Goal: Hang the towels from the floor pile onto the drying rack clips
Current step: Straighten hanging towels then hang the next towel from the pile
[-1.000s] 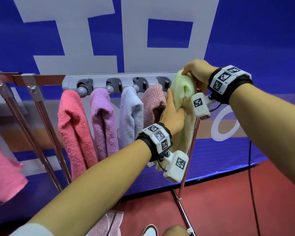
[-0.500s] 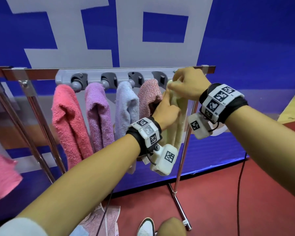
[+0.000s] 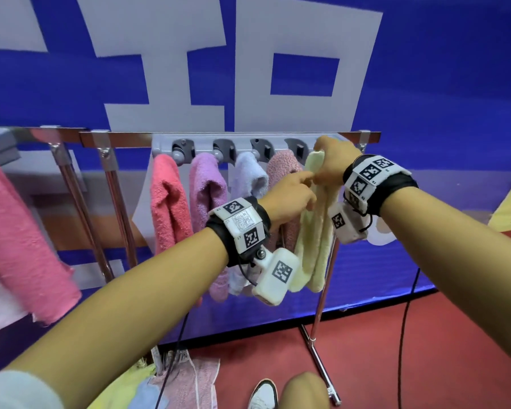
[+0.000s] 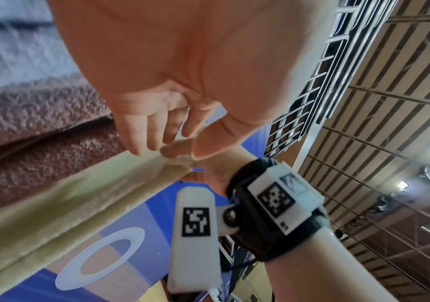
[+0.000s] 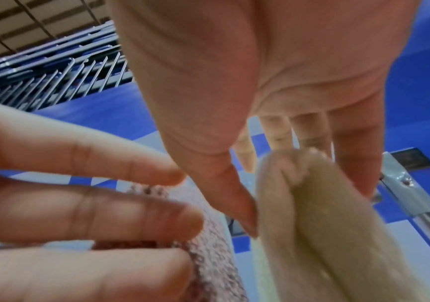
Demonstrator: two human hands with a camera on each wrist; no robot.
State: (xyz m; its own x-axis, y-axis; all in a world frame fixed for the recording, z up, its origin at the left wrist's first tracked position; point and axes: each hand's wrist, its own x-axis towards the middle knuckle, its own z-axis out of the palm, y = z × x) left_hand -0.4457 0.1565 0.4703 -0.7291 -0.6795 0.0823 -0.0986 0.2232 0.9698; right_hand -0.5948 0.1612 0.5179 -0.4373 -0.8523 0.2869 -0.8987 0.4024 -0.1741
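Observation:
A pale yellow towel [image 3: 313, 231] hangs folded at the right end of the grey clip strip [image 3: 242, 143] on the drying rack. My right hand [image 3: 328, 166] grips its bunched top just under the strip, with the thumb [image 5: 244, 214] on one side and the fingers [image 5: 350, 179] on the other. My left hand [image 3: 292, 193] is just below, its fingers fairly straight and their tips touching the towel's edge [image 4: 141, 161]. Whether a clip holds the yellow towel is hidden by my right hand. The floor pile [image 3: 183, 385] lies at the rack's foot.
On the strip hang a coral towel [image 3: 168, 202], a purple one [image 3: 207, 187], a light blue one [image 3: 248, 175] and a dusty pink one [image 3: 283, 169]. A larger pink towel [image 3: 18, 231] hangs far left. The rack's chrome leg [image 3: 322, 290] and a black cable [image 3: 407, 320] stand over the red floor.
My right hand has come down from over the towel's top to grip it under the strip. My left hand has let go of the towel's body, and its fingers now reach toward my right hand.

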